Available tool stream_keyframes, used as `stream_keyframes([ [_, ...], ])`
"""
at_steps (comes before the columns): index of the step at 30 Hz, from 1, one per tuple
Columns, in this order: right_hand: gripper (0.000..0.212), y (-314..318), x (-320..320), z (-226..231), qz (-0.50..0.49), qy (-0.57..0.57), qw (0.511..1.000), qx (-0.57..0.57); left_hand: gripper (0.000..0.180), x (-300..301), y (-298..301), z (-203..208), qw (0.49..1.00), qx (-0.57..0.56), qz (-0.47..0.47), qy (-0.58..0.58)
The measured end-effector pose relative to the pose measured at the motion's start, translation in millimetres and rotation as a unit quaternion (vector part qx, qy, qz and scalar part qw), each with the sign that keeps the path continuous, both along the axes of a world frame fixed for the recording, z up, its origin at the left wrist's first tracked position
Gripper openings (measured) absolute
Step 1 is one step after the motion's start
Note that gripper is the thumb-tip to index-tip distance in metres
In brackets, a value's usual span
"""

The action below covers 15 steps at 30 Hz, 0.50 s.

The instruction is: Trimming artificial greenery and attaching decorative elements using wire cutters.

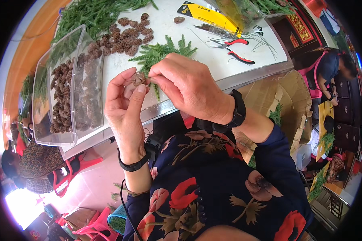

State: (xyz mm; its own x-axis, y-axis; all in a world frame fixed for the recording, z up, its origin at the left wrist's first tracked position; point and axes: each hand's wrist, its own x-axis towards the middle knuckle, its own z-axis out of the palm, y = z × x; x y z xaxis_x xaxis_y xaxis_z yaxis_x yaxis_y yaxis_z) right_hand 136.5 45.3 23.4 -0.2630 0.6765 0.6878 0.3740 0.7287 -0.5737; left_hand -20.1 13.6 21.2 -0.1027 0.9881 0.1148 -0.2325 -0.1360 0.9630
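Observation:
A small brown pine cone (138, 78) is pinched between the thumb and fingers of my left hand (126, 106), above the table's near edge. My right hand (189, 86) is closed right beside the cone, thumb against forefinger. What it pinches is too thin to make out. Just behind both hands lies a green artificial fern sprig (163, 54) on the white table. Loose pine cones (128, 38) are heaped farther back, left of the sprig. More cones fill a clear plastic box (73, 100) to the left of my left hand.
Red-handled pliers (235, 50) lie at the right among thin wires (265, 46), near a yellow packet (209, 16). Green fern sprigs (84, 18) pile up at the back left. Cardboard (285, 92) stands against the table's right side. Another person (330, 72) sits far right.

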Motion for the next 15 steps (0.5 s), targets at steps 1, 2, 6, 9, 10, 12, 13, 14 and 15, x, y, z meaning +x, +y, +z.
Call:
stream_keyframes([
  [1,0.013,-0.7,-0.7,-0.2,0.002,0.007,1.0,0.004,0.036,0.2,-0.1,-0.7,1.0,0.005,0.005,0.01],
  [2,0.014,-1.2,-0.9,-0.5,0.003,0.014,1.0,0.008,0.036,-0.1,0.2,-1.3,1.0,0.004,0.005,0.011],
  [6,0.013,-1.6,1.2,-0.4,0.012,0.01,1.0,0.009,0.037,-1.8,0.9,-2.4,1.0,-0.001,0.016,0.025],
  [9,0.013,-2.4,1.4,-0.2,0.006,0.01,1.0,-0.001,0.036,-0.1,-0.3,-0.1,0.999,-0.003,0.019,0.027],
  [10,0.013,-2.8,1.4,-0.2,0.003,0.01,1.0,-0.006,0.036,0.0,-0.7,-0.1,0.999,-0.004,0.019,0.027],
  [12,0.014,-4.0,1.5,-0.6,0.0,0.012,1.0,-0.008,0.036,0.3,-1.5,-0.1,0.998,0.004,0.031,0.051],
  [13,0.014,-4.7,1.5,-1.0,-0.003,0.013,1.0,-0.01,0.036,0.5,-1.9,-0.2,0.997,0.008,0.037,0.062],
  [14,0.014,-5.2,1.6,-1.3,-0.006,0.013,1.0,-0.012,0.036,0.7,-2.1,-0.4,0.997,0.008,0.036,0.063],
  [15,0.014,-5.4,1.4,-1.9,-0.006,0.014,1.0,-0.012,0.036,0.9,-2.3,-0.8,0.997,0.009,0.037,0.065],
])
